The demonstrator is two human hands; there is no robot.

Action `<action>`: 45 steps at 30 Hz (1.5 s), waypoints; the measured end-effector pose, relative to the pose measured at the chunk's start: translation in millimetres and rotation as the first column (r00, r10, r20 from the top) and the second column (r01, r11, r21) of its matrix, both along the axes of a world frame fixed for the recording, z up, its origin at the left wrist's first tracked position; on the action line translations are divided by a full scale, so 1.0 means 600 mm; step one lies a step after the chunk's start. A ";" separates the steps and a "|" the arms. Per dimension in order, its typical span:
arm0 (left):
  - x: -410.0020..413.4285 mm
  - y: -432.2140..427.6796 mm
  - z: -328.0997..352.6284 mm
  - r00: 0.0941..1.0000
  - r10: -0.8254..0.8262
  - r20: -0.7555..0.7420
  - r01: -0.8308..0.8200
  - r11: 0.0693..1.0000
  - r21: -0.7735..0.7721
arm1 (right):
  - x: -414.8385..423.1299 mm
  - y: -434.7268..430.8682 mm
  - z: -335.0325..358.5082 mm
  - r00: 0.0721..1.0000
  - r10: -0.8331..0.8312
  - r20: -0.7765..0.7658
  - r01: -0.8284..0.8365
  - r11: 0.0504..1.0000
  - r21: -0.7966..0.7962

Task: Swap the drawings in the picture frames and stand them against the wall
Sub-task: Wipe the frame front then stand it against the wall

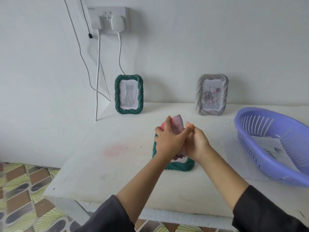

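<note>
head camera: a green frame (181,166) with a twisted-rope border lies flat on the white table (108,164), and everything else is placed from it. directly over it the left hand (168,141) and the right hand (197,144) meet, touching each other. both have their fingers curled round a pinkish sheet (178,122) that is bent into a loose roll. its upper end pokes out above the knuckles and its lower end reaches down to the frame's opening. what is drawn on the sheet cannot be made out. the hands cover most of the flat frame, so only its left edge and near border show.

beyond that frame and to its left, a second green frame (117,97) holding a cat drawing (129,95) stands upright against the wall (167,47). beyond it and to its right, a silver frame (199,96) with a rose drawing (211,97) stands against the same wall. to the right of the flat frame, apart from it, sits a purple basket (250,153) with papers (270,146) inside. high on the wall, up and left of the flat frame, is a socket (108,14) with two white plugs, and their cables (97,72) hang down.
</note>
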State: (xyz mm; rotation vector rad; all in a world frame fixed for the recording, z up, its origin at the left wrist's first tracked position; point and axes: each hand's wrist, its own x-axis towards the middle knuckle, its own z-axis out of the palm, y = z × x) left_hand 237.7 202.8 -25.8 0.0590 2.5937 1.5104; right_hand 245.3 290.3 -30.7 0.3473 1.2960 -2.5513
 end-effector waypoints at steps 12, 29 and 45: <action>-0.089 -0.217 -0.063 0.981 0.160 -0.111 -0.193 0.711 -0.676 | 0.003 0.041 -0.032 0.988 -0.103 -0.111 0.144 0.867 0.478; -0.069 -0.154 -0.088 0.987 0.103 -0.127 -0.159 0.786 -0.597 | 0.017 0.043 -0.093 0.980 -0.193 0.044 -0.063 -0.093 0.994; -0.110 -0.096 -0.053 0.980 -0.074 0.184 0.025 0.967 0.254 | -0.029 0.054 -0.056 0.931 -0.363 -0.043 0.340 0.815 0.469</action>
